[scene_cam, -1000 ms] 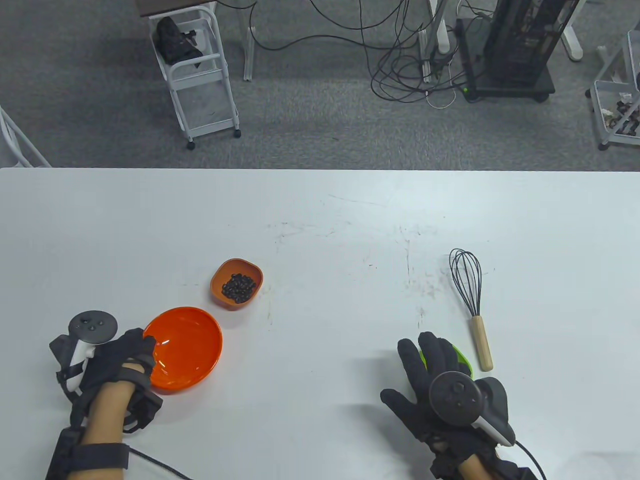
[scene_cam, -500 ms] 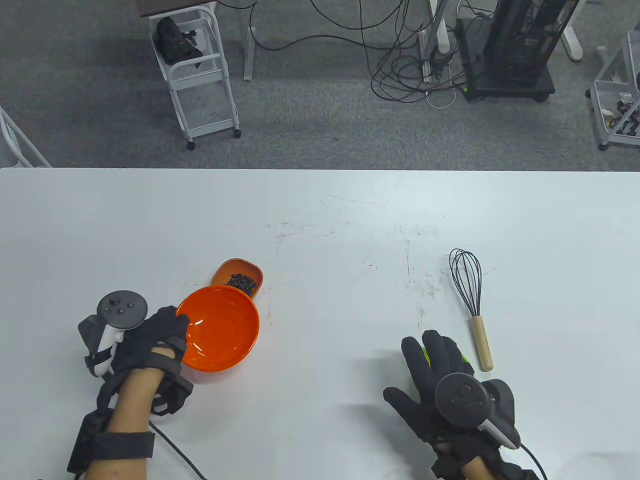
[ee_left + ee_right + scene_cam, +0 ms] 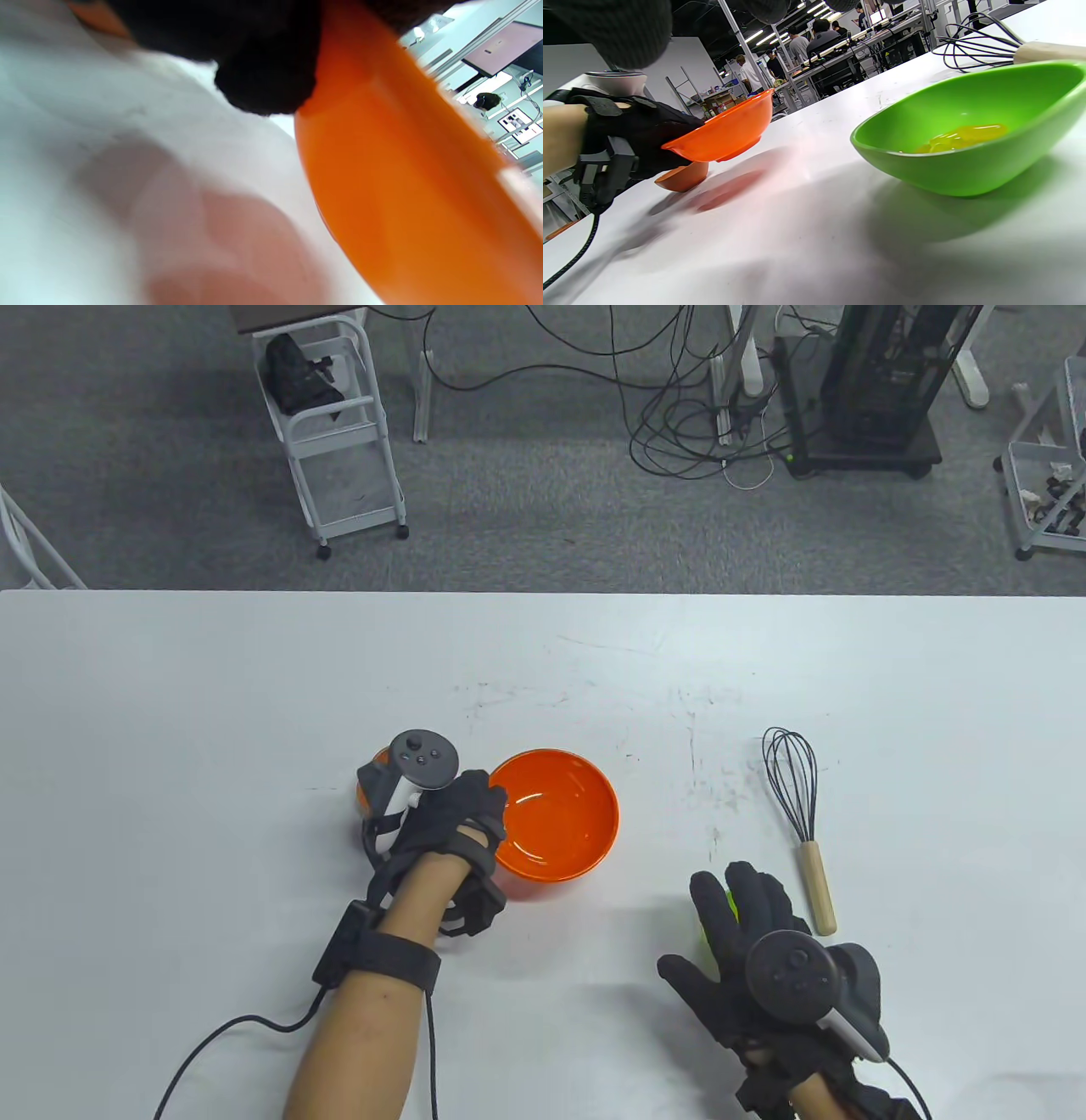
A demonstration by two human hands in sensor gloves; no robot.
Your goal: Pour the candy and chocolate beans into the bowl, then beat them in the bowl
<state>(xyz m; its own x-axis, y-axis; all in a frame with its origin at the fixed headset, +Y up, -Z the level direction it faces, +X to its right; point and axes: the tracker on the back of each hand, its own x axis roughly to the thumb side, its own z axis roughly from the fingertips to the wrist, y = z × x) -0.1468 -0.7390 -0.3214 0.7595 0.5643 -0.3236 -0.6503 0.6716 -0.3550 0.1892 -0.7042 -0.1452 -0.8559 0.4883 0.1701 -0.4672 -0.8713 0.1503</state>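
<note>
Your left hand (image 3: 450, 823) is gripping the rim of the orange bowl (image 3: 556, 813) and holding it clear of the worktop (image 3: 543, 661), above the small orange dish (image 3: 683, 178). Your right hand (image 3: 747, 950) is hovering with fingers spread and straight, holding nothing, over the green bowl (image 3: 971, 127) of yellow candy (image 3: 961, 137). The whisk (image 3: 797, 814) is lying just beside it.

A lab or workshop: tangled floor cables (image 3: 679, 415), equipment rack (image 3: 882, 381), rolling cart (image 3: 339, 458), long workbenches (image 3: 840, 46) with people.
</note>
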